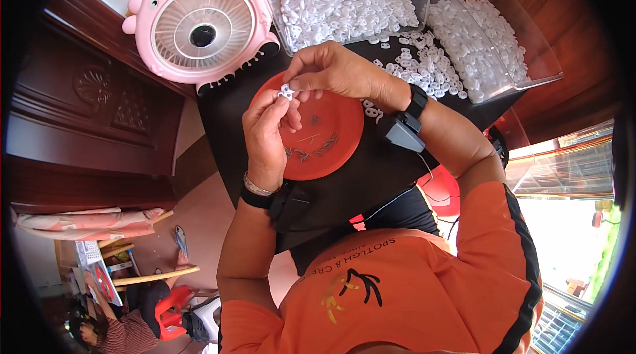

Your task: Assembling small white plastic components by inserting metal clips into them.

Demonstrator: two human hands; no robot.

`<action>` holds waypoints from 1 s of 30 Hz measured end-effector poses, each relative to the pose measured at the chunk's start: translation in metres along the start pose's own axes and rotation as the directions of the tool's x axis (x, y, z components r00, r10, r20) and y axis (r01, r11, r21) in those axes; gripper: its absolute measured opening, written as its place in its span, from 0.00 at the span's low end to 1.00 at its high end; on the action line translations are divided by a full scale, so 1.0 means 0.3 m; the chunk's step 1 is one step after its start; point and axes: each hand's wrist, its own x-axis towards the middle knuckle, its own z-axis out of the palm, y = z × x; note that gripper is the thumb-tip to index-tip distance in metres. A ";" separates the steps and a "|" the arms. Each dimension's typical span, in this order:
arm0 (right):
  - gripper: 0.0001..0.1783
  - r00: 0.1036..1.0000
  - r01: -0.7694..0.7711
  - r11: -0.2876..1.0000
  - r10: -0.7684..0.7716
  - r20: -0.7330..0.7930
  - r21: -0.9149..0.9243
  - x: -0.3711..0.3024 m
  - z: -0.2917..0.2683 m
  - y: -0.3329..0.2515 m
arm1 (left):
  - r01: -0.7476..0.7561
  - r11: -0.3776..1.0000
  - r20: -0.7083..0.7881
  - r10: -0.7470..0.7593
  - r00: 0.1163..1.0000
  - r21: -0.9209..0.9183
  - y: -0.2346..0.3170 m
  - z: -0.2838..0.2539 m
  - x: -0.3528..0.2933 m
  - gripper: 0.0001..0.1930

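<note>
— Orange shirt [411,288] fills the bottom of the view, closest of all. What are the hands doing above it?

— Both meet over the red plate [324,135] on the black bench [371,175]. The left hand [265,132] has its fingers [277,103] pinched narrow on a small white plastic piece [286,92]. The right hand [334,72] curls over from above, its fingertips closed on the same piece.

— So the piece is off the plate?

— Yes, held in the air just above its upper left rim.

— And around them?

— Two clear bins: one [344,3] straight ahead, one [490,43] to the right, both full of white pieces. More lie loose [424,66] on the bench beside the right wrist. A pink fan [199,26] stands at the far left.
</note>
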 end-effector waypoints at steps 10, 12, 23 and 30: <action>0.08 0.995 -0.073 0.992 0.079 -0.053 0.103 0.004 -0.025 -0.013 | -0.014 0.995 -0.033 0.017 0.999 0.098 0.006 -0.001 0.000 0.12; 0.08 0.995 -0.078 0.990 0.085 -0.053 0.121 0.004 -0.027 -0.013 | 0.004 0.995 -0.039 0.000 0.999 0.103 0.004 0.001 -0.002 0.11; 0.09 0.998 -0.019 0.999 0.020 -0.056 0.027 -0.005 -0.004 -0.020 | 0.036 0.994 -0.073 -0.029 0.997 0.100 -0.004 0.009 -0.004 0.11; 0.09 0.996 0.030 0.999 -0.031 -0.078 -0.016 -0.012 0.019 -0.022 | 0.017 0.994 -0.074 -0.009 0.997 0.106 -0.009 0.005 -0.001 0.11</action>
